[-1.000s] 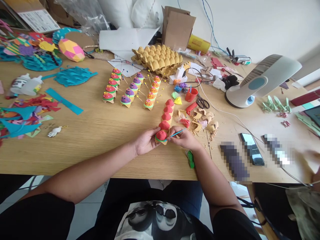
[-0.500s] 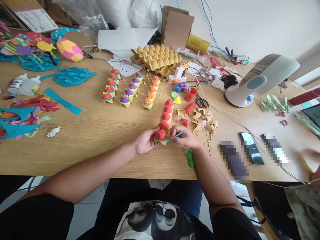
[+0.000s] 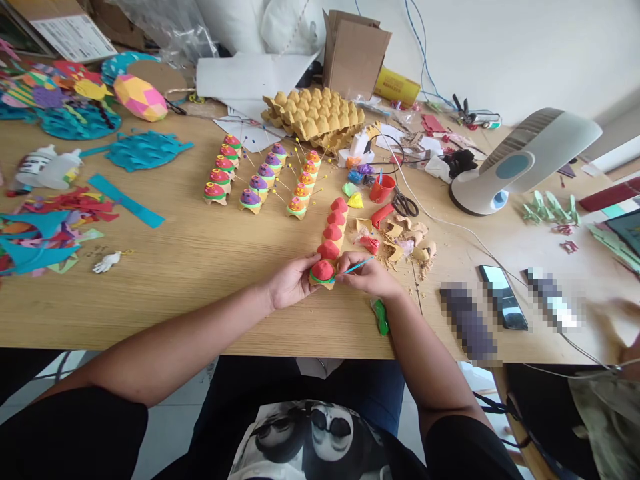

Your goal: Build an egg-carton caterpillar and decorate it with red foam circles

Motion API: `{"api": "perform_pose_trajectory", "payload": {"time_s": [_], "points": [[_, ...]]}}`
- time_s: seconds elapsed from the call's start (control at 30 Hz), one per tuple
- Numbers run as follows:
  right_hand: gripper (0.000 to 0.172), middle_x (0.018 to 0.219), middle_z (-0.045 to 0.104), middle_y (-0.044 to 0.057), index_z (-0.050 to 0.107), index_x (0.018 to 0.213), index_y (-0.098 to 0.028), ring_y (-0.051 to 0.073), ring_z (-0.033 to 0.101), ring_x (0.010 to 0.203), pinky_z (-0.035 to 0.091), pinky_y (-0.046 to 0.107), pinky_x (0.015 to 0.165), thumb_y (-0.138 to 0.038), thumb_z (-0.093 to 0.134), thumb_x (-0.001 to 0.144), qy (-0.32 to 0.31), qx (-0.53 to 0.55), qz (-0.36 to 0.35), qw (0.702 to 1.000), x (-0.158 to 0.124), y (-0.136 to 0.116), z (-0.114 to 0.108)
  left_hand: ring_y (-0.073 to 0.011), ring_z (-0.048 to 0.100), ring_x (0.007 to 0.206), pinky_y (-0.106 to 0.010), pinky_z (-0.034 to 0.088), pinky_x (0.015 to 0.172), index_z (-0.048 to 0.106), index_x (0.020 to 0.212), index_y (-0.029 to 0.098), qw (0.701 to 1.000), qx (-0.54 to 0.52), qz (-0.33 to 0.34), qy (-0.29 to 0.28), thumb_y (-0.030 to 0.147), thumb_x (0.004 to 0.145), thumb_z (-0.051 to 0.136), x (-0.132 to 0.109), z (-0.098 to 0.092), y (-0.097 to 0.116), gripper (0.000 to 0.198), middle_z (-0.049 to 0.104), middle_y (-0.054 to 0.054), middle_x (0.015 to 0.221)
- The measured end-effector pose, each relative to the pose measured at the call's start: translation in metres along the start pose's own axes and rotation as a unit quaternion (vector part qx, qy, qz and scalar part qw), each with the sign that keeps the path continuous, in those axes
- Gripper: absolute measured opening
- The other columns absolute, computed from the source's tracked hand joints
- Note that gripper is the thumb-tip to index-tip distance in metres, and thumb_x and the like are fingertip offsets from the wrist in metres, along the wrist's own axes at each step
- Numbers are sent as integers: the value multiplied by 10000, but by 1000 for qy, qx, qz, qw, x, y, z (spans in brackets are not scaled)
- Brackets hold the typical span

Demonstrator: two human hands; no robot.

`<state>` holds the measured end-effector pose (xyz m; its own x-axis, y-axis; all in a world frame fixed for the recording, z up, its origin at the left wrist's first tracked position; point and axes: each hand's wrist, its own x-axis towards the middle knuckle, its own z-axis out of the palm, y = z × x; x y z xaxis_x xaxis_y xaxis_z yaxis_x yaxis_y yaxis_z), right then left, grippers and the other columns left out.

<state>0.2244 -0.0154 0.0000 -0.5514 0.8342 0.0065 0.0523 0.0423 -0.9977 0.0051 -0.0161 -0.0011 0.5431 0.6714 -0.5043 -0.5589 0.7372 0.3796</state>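
My left hand (image 3: 296,283) is closed around the near end of an egg-carton strip (image 3: 332,233), whose bumps are covered in red clay. A green clay band rings the nearest bump, and the strip slants away from me. Pinched in my right hand (image 3: 364,272) is a thin blue stick-like tool (image 3: 358,265), its lower tip touching the green band at the right side of that bump. Beside my right wrist lies a packet of green clay (image 3: 380,317).
Three decorated carton strips, one of them purple (image 3: 260,181), stand beyond my hands. Carton scraps (image 3: 400,240), scissors (image 3: 404,203) and a red cup (image 3: 382,189) lie right of the strip. Phones (image 3: 503,297) and a white fan (image 3: 520,160) are farther right. Egg trays (image 3: 315,115) sit behind.
My right hand and the blue tool have shifted slightly left, bringing the tool's tip onto the green band. My left hand keeps its hold on the strip.
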Motion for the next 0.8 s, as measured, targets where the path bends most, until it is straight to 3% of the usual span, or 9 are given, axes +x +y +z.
{"api": "perform_pose_trajectory", "payload": {"time_s": [0.13, 0.37, 0.8], "points": [[316, 733, 567, -36, 616, 787, -187, 101, 482, 642, 391, 237, 620, -402, 847, 795, -14, 20, 6, 1000, 0, 0, -1, -133, 711, 601, -215, 570, 492, 698, 970, 102, 1000, 7, -1, 9, 125, 1037, 468, -1, 3, 0, 240, 758, -63, 802], [304, 792, 615, -21, 643, 837, -192, 121, 542, 712, 431, 255, 678, -367, 881, 764, 4, 8, 15, 1000, 0, -1, 1, -134, 707, 592, -218, 566, 481, 695, 947, 104, 1000, 4, -1, 25, 125, 1036, 474, -4, 7, 1, 240, 746, -53, 774], [340, 764, 596, -32, 620, 785, -185, 111, 534, 696, 417, 246, 677, -357, 906, 723, 7, 57, 18, 998, 2, 0, -3, -129, 704, 596, -211, 557, 475, 702, 942, 103, 1000, 2, 6, 2, 109, 1009, 529, -1, 1, 0, 186, 734, -44, 761]]}}
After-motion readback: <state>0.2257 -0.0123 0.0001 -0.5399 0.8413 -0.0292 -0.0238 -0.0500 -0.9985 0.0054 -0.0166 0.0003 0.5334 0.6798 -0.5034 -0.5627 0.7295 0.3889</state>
